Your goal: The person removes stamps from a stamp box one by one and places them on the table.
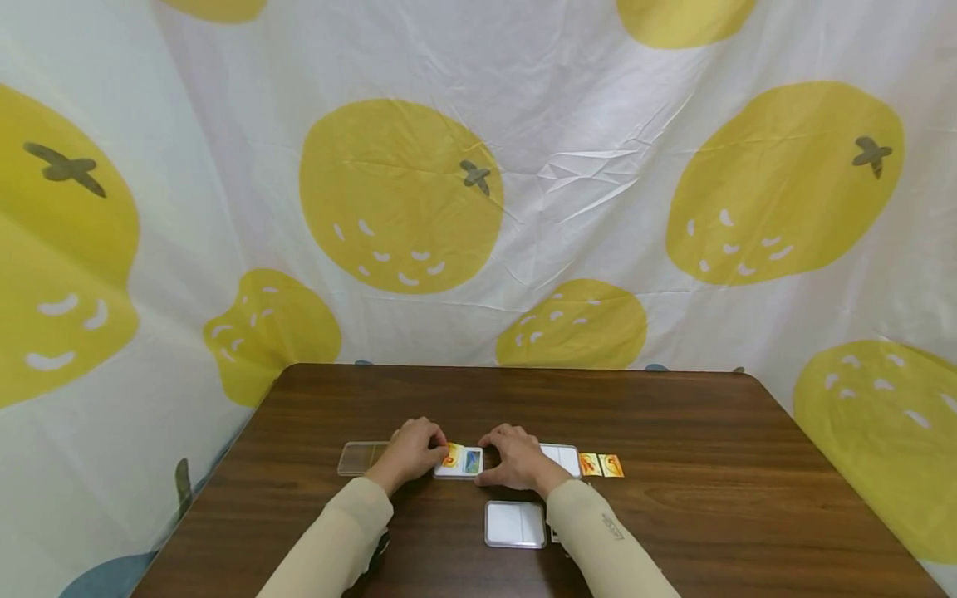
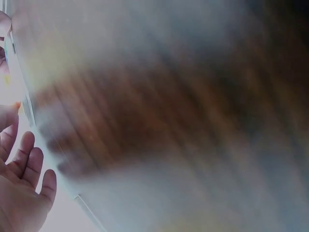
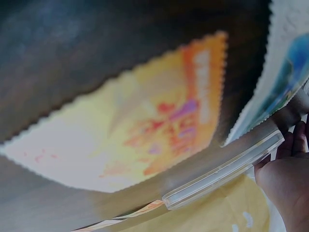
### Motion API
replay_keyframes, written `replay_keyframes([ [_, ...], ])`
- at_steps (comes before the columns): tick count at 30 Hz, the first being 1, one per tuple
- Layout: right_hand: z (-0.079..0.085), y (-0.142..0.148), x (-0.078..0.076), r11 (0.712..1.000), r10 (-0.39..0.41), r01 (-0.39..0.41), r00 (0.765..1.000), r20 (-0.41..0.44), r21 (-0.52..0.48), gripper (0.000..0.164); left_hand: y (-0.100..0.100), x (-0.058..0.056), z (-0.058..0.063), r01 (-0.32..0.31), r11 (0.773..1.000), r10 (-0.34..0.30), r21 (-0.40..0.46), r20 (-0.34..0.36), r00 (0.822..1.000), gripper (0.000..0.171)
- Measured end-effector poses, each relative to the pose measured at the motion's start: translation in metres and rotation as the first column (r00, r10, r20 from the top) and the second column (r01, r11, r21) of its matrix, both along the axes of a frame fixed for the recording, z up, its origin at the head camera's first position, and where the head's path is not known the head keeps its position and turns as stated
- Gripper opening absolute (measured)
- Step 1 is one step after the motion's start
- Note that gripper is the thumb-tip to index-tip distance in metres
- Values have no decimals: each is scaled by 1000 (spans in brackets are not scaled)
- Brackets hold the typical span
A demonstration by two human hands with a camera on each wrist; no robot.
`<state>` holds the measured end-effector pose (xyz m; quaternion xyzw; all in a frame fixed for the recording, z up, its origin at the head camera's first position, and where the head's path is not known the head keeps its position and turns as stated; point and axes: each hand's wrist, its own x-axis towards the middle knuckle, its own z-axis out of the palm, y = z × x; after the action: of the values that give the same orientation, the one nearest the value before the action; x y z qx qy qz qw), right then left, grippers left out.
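My left hand (image 1: 409,453) pinches a small orange-and-yellow stamp (image 1: 452,454) between thumb and fingertips, over the left part of a white-backed clear case (image 1: 459,477). A blue-green stamp (image 1: 473,462) lies on the right part of that case. In the left wrist view the left hand (image 2: 26,188) has its other fingers loosely spread near the case's edge. From the right, my right hand (image 1: 516,459) grips the same case, thumb at its near right corner and a finger at its far right corner. The right wrist view shows this hand (image 3: 289,186) beyond another case.
A clear case piece (image 1: 361,458) lies left of the left hand. Another white-backed case (image 1: 562,457) sits behind the right hand, with two orange stamps (image 1: 601,465) beside it. Nearer stands a third case (image 1: 515,525); a blue stamp (image 3: 294,67) shows near the right sleeve.
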<state>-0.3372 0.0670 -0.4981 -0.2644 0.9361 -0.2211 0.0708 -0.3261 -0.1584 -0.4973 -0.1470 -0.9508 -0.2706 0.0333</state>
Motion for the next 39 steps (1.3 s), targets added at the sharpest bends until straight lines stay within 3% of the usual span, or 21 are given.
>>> replay_keyframes([
  [15, 1, 0, 1, 1000, 4, -4, 1000, 2, -10, 57, -11, 1, 7, -32, 974, 6, 226, 113, 994, 9],
  [28, 0, 0, 0, 1000, 6, -6, 1000, 0, -4, 57, -18, 1, 11, -69, 963, 22, 259, 180, 983, 11],
  [39, 0, 0, 0, 1000, 6, -6, 1000, 2, 4, 56, -26, 8, 15, -104, 942, 36, 320, 213, 976, 10],
])
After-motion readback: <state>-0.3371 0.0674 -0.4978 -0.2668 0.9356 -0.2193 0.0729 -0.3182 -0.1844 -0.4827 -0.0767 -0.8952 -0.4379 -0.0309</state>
